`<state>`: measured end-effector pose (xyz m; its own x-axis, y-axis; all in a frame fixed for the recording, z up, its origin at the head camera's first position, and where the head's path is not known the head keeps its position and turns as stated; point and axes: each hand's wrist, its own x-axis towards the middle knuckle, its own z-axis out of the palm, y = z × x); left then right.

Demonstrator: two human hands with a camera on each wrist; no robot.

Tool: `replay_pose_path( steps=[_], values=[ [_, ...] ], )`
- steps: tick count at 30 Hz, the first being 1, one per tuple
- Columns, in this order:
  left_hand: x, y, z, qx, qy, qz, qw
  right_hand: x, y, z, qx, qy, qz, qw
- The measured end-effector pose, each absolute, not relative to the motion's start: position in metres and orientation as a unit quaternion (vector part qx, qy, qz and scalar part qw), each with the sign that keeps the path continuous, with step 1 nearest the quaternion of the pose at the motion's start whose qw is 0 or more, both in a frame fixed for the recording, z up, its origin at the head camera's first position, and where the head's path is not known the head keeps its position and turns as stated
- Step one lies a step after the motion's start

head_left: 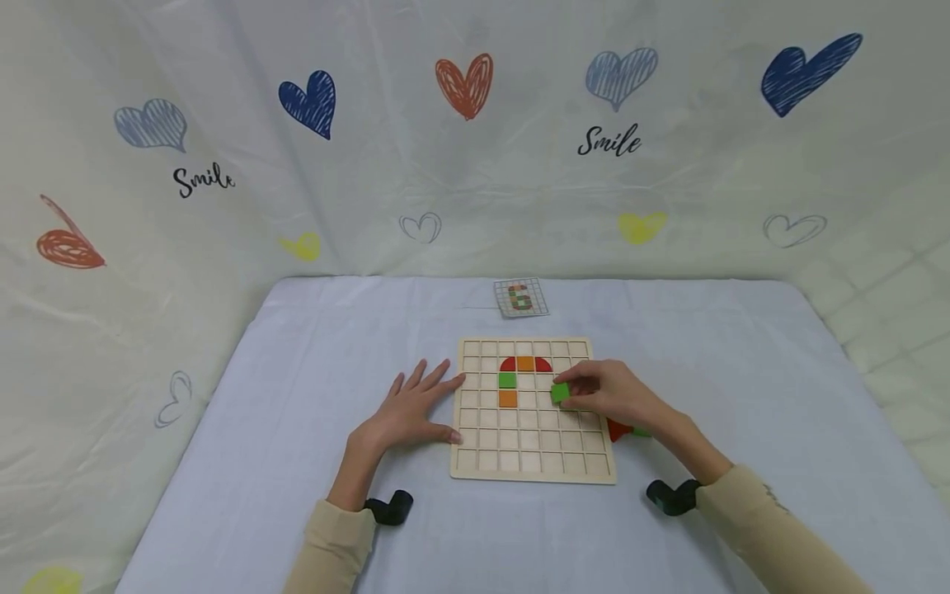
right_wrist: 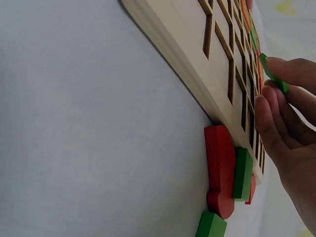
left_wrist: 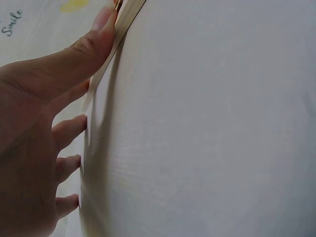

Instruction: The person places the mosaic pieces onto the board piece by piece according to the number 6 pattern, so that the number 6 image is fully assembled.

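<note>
A wooden grid board (head_left: pixel 482 464) lies on the table. In its upper rows sit red quarter-round pieces (head_left: pixel 543 365), an orange square (head_left: pixel 525 364) between them, a green square (head_left: pixel 507 380) and another orange square (head_left: pixel 508 398) below. My right hand (head_left: pixel 610 394) pinches a green square block (head_left: pixel 560 393) over the board's right half, between thumb and fingertips. With fingers spread, my left hand (head_left: pixel 408 415) rests at the board's left edge, its thumb touching the rim. In the left wrist view the thumb (left_wrist: pixel 74 64) lies against that edge.
Beside the board's right edge lie loose red blocks (right_wrist: pixel 220 163) and green blocks (right_wrist: pixel 243 174), partly hidden by the right arm in the head view. A pattern card (head_left: pixel 522 298) lies behind the board. Black wrist mounts (head_left: pixel 392 507) are on both wrists.
</note>
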<state>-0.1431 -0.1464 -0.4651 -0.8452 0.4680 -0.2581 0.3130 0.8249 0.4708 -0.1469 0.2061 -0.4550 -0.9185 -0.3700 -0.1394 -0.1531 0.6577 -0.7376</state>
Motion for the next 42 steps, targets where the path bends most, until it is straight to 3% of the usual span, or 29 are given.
replay_pose_path(
  steps=[42],
  values=[
    [-0.144,-0.148,-0.467,0.207,0.937,0.209,0.187,-0.154,0.158,-0.471,-0.244,0.91,-0.325,0.083]
  ],
)
